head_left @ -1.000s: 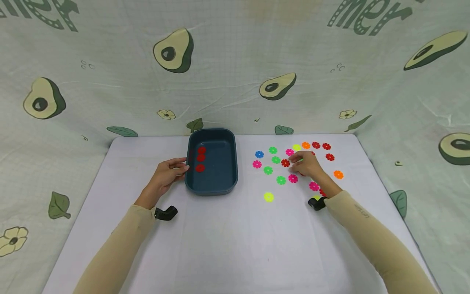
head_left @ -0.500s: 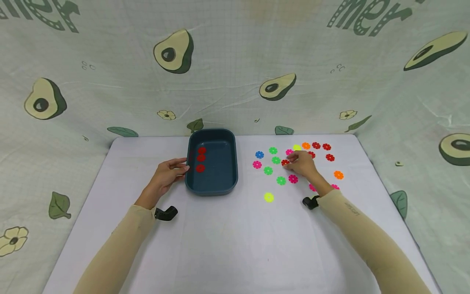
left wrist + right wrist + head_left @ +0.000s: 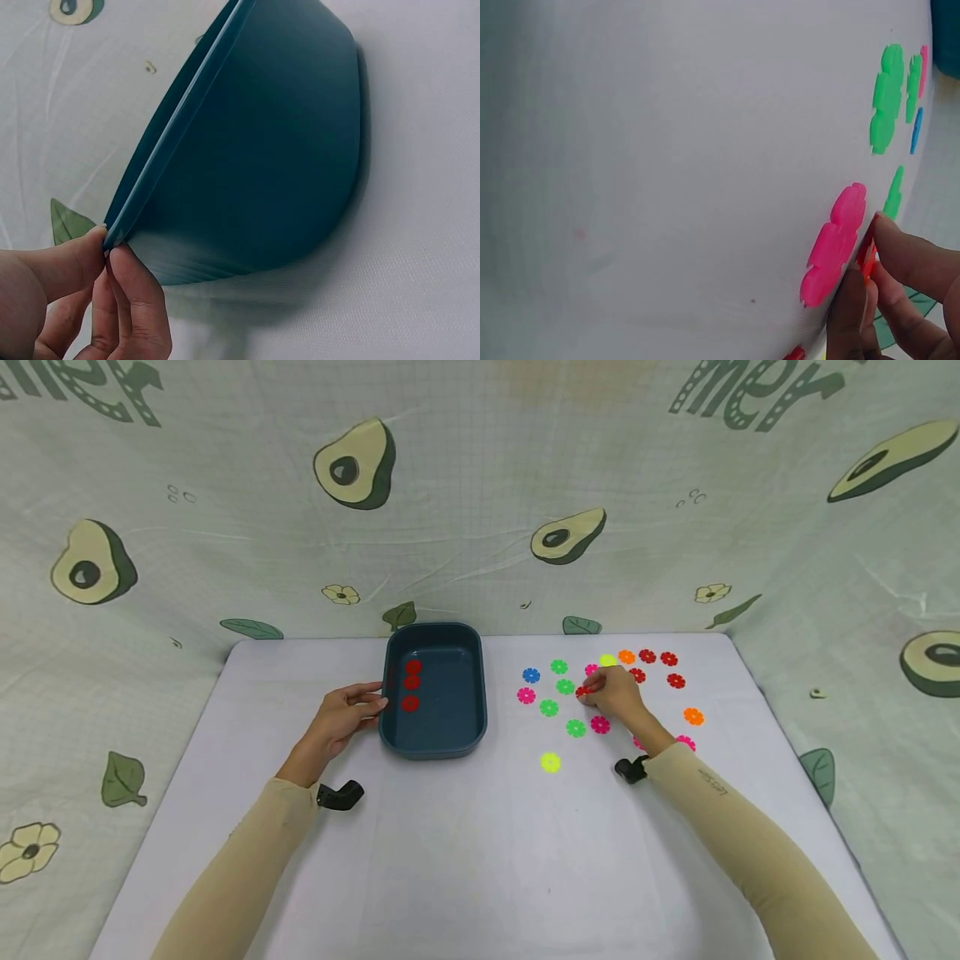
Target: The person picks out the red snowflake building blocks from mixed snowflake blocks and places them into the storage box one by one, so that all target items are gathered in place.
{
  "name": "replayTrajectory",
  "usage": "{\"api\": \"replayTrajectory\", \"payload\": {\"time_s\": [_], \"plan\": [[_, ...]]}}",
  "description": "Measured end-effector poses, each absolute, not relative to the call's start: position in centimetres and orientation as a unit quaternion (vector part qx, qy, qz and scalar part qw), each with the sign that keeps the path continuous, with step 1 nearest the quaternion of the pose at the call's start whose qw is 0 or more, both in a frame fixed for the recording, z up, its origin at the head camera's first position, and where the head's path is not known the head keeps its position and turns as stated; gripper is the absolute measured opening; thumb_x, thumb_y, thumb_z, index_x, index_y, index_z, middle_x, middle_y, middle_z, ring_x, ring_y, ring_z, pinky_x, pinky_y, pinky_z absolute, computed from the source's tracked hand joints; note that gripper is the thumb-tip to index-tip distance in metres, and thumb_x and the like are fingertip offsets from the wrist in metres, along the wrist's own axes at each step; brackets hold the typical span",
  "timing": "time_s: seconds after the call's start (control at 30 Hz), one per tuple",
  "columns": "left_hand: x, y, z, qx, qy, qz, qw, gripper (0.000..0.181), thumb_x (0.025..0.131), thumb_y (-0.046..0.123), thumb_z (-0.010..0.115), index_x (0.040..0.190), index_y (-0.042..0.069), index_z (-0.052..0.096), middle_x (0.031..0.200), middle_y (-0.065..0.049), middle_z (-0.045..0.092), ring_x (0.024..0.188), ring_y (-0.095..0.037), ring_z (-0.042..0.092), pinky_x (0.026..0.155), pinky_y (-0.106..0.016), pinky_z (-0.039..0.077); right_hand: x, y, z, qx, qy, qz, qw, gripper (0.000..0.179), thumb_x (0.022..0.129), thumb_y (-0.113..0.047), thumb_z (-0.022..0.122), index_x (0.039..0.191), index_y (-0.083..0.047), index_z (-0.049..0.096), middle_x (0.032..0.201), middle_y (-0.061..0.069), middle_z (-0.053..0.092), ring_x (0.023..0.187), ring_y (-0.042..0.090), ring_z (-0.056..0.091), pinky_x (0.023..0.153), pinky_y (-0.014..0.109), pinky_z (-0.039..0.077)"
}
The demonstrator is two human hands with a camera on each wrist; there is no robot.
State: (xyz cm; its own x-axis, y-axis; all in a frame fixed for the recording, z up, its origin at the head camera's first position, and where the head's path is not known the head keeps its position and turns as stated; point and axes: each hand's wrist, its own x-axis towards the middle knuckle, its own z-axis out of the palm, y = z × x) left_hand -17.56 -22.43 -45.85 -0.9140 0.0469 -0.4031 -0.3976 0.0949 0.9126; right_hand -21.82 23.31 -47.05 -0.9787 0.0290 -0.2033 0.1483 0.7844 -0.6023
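My left hand [image 3: 341, 720] pinches the left rim of a dark teal plastic bin [image 3: 447, 727]; the left wrist view shows thumb and finger on the rim [image 3: 161, 150]. Inside the bin, 3 red notched discs [image 3: 410, 702] lie in a column near the left wall. To the right, my right hand [image 3: 617, 693] pinches a red notched disc [image 3: 582, 692] between thumb and fingers. The right wrist view has this red disc [image 3: 868, 256] tilted on edge, partly hidden by the fingers. A pink disc [image 3: 600, 724] lies just in front of that hand.
Several green discs [image 3: 575, 728], a blue disc [image 3: 531, 675] and a yellow disc [image 3: 551, 762] lie between bin and right hand. Further right are several red discs [image 3: 676, 681] and an orange disc [image 3: 693, 717]. A patterned cloth [image 3: 465, 568] rises behind the white table [image 3: 480, 860].
My right hand has shifted slightly left onto a red disc and now pinches it, tilting it up. The left hand and bin have stayed put.
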Motion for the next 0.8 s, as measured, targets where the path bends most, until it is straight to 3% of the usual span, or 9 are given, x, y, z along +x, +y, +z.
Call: {"api": "replayTrajectory", "payload": {"time_s": [0.43,0.8], "plan": [[-17.5,-22.5,-46.0,-0.123,0.719,0.663,0.167,0.058,0.104,0.006,0.068,0.157,-0.001,0.046,0.113,-0.001,0.06,0.086,-0.003,0.064,0.077,-0.018,0.058,-21.7,24.0,-46.6,0.035,0.93,-0.356,0.088,0.024,0.094,-0.003,0.079,0.114,0.009,0.071,0.101,0.021,0.068,0.088,0.03,0.062,0.069,0.025,0.05],[-17.6,-22.5,-45.9,-0.12,0.724,0.658,0.168,0.058,0.104,0.007,0.067,0.157,-0.001,0.046,0.115,-0.002,0.059,0.088,-0.002,0.065,0.079,-0.019,0.058,-21.4,24.3,-45.2,0.02,0.929,-0.36,0.086,0.022,0.097,-0.001,0.072,0.118,0.008,0.073,0.108,0.023,0.069,0.095,0.034,0.063,0.07,0.025,0.05]]}}
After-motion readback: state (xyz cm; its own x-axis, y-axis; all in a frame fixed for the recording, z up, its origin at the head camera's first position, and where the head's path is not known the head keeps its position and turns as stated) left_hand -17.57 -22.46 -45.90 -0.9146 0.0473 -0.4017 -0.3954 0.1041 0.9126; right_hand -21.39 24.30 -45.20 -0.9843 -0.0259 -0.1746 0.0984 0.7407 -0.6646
